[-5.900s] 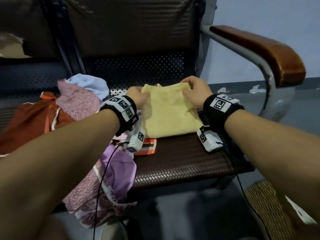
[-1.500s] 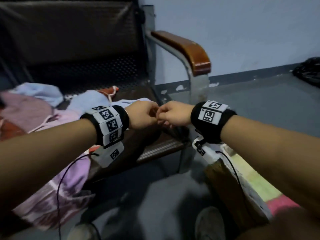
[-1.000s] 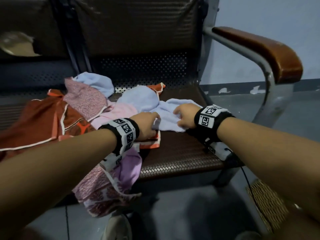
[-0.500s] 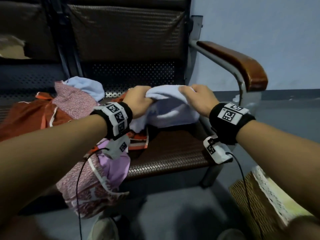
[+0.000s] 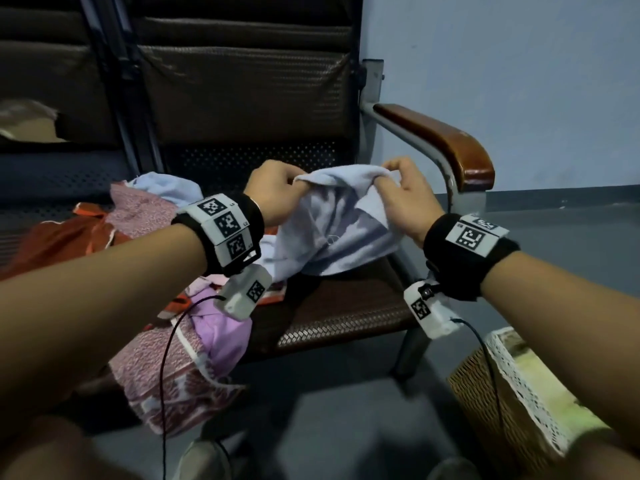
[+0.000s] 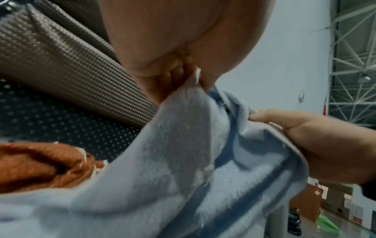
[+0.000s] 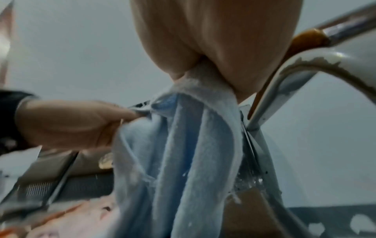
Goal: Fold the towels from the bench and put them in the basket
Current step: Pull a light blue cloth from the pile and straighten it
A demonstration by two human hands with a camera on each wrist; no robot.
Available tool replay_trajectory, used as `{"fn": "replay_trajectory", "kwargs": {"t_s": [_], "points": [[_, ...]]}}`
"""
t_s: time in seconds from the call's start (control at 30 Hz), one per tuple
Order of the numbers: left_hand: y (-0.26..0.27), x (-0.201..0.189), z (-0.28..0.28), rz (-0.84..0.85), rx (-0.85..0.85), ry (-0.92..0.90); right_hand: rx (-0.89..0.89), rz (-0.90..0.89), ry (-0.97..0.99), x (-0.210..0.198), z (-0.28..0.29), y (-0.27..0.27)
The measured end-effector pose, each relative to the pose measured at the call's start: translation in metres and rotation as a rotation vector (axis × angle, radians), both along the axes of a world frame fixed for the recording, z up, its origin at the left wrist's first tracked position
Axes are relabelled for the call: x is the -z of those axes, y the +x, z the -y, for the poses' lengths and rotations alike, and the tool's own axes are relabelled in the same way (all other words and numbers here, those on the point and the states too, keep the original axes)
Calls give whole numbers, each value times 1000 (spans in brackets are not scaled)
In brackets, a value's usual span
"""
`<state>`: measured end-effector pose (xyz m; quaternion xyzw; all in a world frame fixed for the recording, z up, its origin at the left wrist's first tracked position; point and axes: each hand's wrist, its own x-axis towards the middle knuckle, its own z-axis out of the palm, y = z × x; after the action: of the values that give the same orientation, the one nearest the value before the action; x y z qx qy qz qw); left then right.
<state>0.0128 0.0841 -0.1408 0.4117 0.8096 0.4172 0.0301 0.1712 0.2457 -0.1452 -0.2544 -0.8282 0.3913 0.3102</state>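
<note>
— Why is the blue towel up in the air instead of lying on the bench?

— Both hands have it by its top edge. The left hand pinches one bunch of cloth between thumb and fingers, and the right hand pinches another bunch just beside it. The hands are close together, so the cloth between them humps up and the rest hangs in loose folds, its lower part draped on the bench seat.

— So it isn't spread out yet?

— No. My guess is the hands are hunting for the corners, so they can draw the edge out straight before the first fold. The left wrist view shows the cloth squeezed tight at the fingertips, and the right wrist view shows the same; neither hand is loose.

— And the other towels?

— Heaped on the bench, to the left of the blue towel: a rust-coloured one, a pink patterned one, another pale blue one behind them, and a lilac one hanging over the front edge of the bench.

— Where does the basket sit?

— The basket stands on the floor, below and to the right of the bench, under the right forearm. Something pale yellow-green lies inside, most likely a towel already folded, though I can't make it out clearly.

— Handy spot, then.

— Yes, close enough to drop each folded towel in, I'd judge.
</note>
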Motion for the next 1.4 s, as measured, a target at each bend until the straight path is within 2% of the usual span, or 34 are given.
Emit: {"fn": "replay_trajectory", "kwargs": {"t_s": [0.1, 0.13, 0.2, 0.27, 0.4, 0.43, 0.57, 0.63, 0.7, 0.77, 0.87, 0.93, 1.07, 1.13, 1.2, 1.3, 1.4], "points": [[6, 0, 3, 217, 30, 64, -85, 98, 253, 4, 6, 5], [7, 1, 3, 239, 32, 100, -105, 123, 328, 5, 7, 5], [6, -2, 5, 106, -17, 119, -93, 164, 418, 5, 7, 5], [4, -5, 8, -65, -77, 117, -50, 168, 430, 1, 5, 6], [3, -11, 11, -76, -130, 146, -40, 161, 314, -4, 4, 7], [5, -12, 12, -65, -129, 170, -33, 209, 300, -5, 5, 8], [9, -15, 15, 6, -15, 236, -31, 564, 456, 0, 1, 11], [8, -14, 15, 55, 54, 257, -24, 599, 393, 2, 0, 10], [2, -11, 14, 52, 68, 268, 32, 541, 316, 3, -3, 8], [-11, -7, 16, 7, 3, 265, 107, 388, 192, 0, -8, 8], [-31, 5, 25, -92, -90, 70, 79, 133, -31, -6, -10, 4], [-35, 15, 27, -124, -79, -69, 33, 122, -57, -8, -5, -3], [-26, 11, 27, -5, 58, -60, -94, 94, -65, -6, 6, -13], [-19, 6, 28, -144, 144, -180, -177, 92, -42, -5, 8, -12], [-9, 6, 26, -246, 212, -216, -238, 88, -22, -4, 11, -12], [15, 11, 18, -57, 289, -201, -325, 51, -78, -4, 20, -13], [26, 13, 6, -133, 237, -195, -325, 59, -94, -4, 23, -13]]}}
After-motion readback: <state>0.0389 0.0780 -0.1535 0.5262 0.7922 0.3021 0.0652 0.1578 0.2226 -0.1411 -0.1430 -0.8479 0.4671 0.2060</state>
